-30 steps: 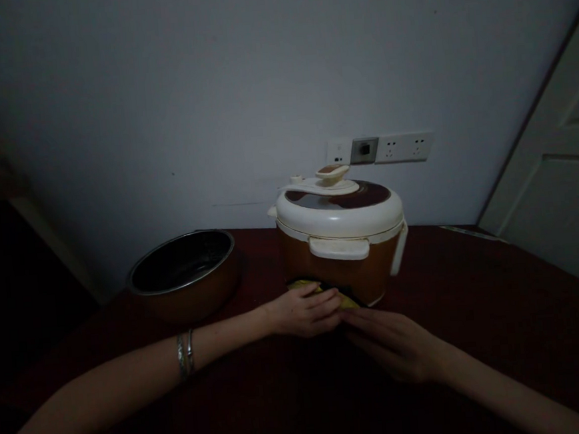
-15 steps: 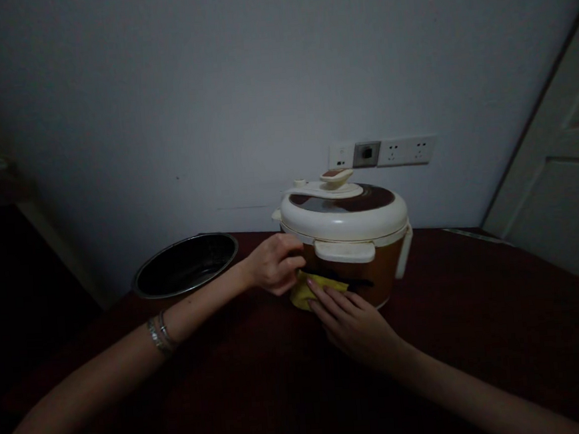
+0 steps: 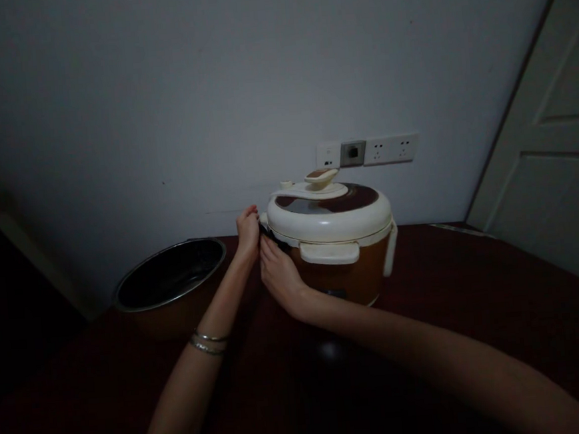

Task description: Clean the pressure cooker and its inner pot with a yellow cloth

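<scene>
A rice cooker [image 3: 346, 266] with an orange-brown body and a cream lid [image 3: 329, 217] stands on the dark red table [image 3: 477, 309] by the wall. Both my hands are at its left side, just under the lid's rim. My left hand [image 3: 248, 230], with bracelets on its wrist, has its fingers curled in a pinch. My right hand [image 3: 277, 275] reaches up beside it with its fingers pressed together, the fingertips touching the left hand. A small dark piece [image 3: 267, 235] shows between the fingers; I cannot make out what it is.
A round metal inner pot [image 3: 172, 283] sits on the table left of the cooker. Wall sockets [image 3: 367, 151] are behind the cooker. A white door [image 3: 551, 176] stands at the right. The room is dim.
Both hands moved from the cooker's front base up and round to its left side under the lid. The yellow cloth seen earlier is out of sight.
</scene>
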`<state>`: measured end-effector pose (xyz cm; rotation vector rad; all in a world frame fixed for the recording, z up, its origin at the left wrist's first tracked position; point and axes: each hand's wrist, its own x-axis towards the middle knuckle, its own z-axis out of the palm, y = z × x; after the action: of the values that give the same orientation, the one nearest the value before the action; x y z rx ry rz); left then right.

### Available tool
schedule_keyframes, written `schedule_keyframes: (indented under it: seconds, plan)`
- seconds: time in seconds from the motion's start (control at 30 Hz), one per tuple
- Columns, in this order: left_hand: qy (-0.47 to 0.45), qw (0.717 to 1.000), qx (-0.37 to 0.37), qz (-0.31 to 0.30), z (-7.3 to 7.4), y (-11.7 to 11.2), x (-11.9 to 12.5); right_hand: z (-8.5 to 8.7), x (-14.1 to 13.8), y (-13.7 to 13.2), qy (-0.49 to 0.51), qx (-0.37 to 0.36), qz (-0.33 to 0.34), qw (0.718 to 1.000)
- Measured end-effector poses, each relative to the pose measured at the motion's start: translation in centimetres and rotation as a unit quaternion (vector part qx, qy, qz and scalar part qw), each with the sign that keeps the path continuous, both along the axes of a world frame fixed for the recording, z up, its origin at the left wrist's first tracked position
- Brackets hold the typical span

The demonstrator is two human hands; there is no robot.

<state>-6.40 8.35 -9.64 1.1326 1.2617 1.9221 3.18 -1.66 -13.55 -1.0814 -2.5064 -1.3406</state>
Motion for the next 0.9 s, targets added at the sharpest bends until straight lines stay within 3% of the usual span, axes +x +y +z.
schedule_keyframes:
  seconds: [0.13, 0.27, 0.37, 0.43, 0.53, 0.67, 0.73, 0.8, 0.9]
  plan:
    - [-0.090, 0.994, -0.034, -0.055, -1.7, 0.5, -0.5, -2.8, -0.5, 1.3, -0.021, 0.000, 0.008, 1.000]
    - [-0.085, 0.991, -0.044, -0.096, -1.7, 0.9, -1.2, -7.6, 1.7, -0.2, 0.004, -0.031, 0.097, 0.995]
    - [-0.079, 0.988, -0.034, -0.131, -1.5, 1.1, -1.7, -9.8, 4.2, -1.8, 0.050, -0.006, 0.151, 0.987]
    - [-0.071, 0.986, -0.029, -0.151, -1.5, 1.2, -1.9, -9.7, 5.5, -2.5, 0.085, 0.011, 0.168, 0.982]
    - [-0.053, 0.982, -0.017, -0.178, -1.5, 1.2, -1.8, -7.4, 5.5, -2.4, 0.133, 0.004, 0.182, 0.974]
    - [-0.049, 0.983, 0.005, -0.178, -1.6, 1.3, -1.5, -2.9, 2.3, -0.8, 0.205, -0.046, 0.156, 0.965]
    - [-0.032, 0.984, 0.016, -0.175, -1.7, 1.5, -1.6, -1.6, 0.8, 0.0, 0.233, -0.054, 0.128, 0.963]
    - [-0.013, 0.984, 0.022, -0.175, -1.8, 1.8, -1.7, -1.6, 0.2, 0.3, 0.234, -0.051, 0.110, 0.965]
    - [-0.009, 0.985, 0.023, -0.172, -2.1, 2.2, -1.9, -4.1, 1.8, -0.5, 0.177, -0.037, 0.125, 0.976]
